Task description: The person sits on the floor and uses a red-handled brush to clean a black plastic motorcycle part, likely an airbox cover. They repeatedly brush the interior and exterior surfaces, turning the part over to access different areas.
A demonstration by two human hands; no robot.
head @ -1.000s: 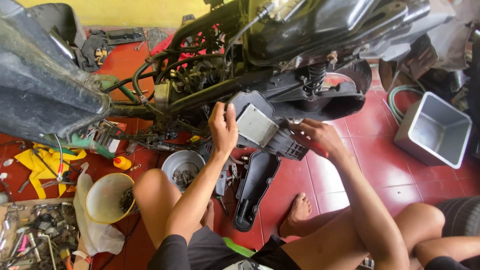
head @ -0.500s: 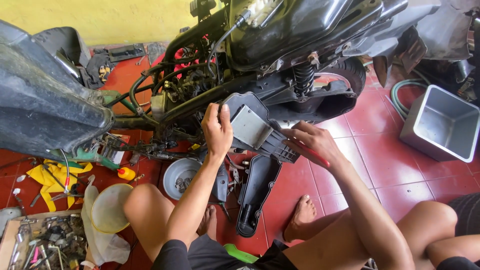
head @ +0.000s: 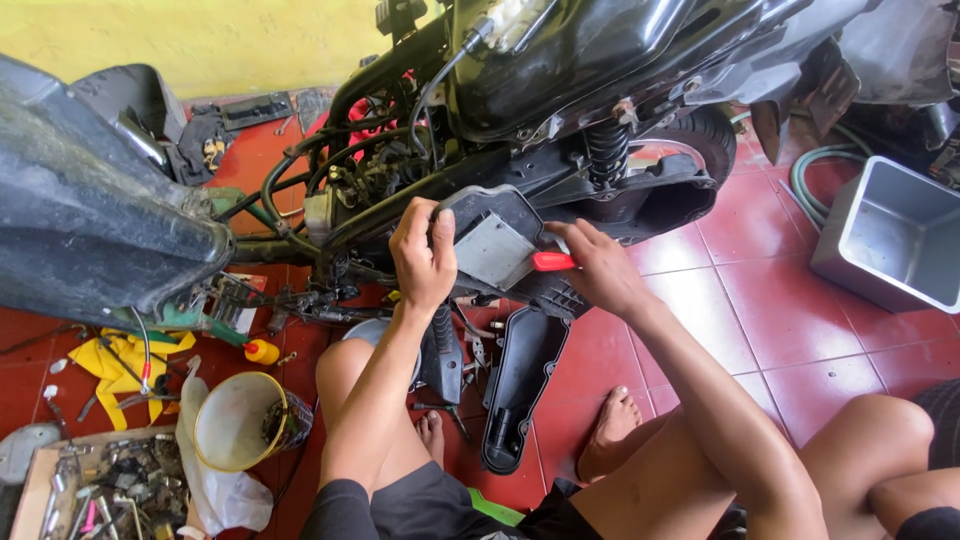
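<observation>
A stripped black scooter (head: 560, 70) stands over the red tiled floor in front of me. My left hand (head: 423, 258) grips the left edge of a black air-filter box (head: 495, 245) with a grey panel, held against the scooter's frame. My right hand (head: 597, 268) is closed on a red-handled screwdriver (head: 552, 261), its handle pointing left toward the box's right side. The tool's shaft is hidden behind my hand. A loose black plastic cover (head: 515, 385) lies on the floor below the box, between my knees.
A grey square tub (head: 890, 240) sits at the right beside a coiled green hose (head: 812, 190). At the left lie a yellow-rimmed bucket (head: 238, 420), a yellow cloth (head: 115, 365), a tray of tools (head: 100, 495) and a small yellow bottle (head: 262, 351). My bare foot (head: 608, 430) rests on tiles.
My right hand rose along the box's right side and now shows the red screwdriver handle. My left hand shifted a little lower-left on the box. My left knee moved over the grey bowl.
</observation>
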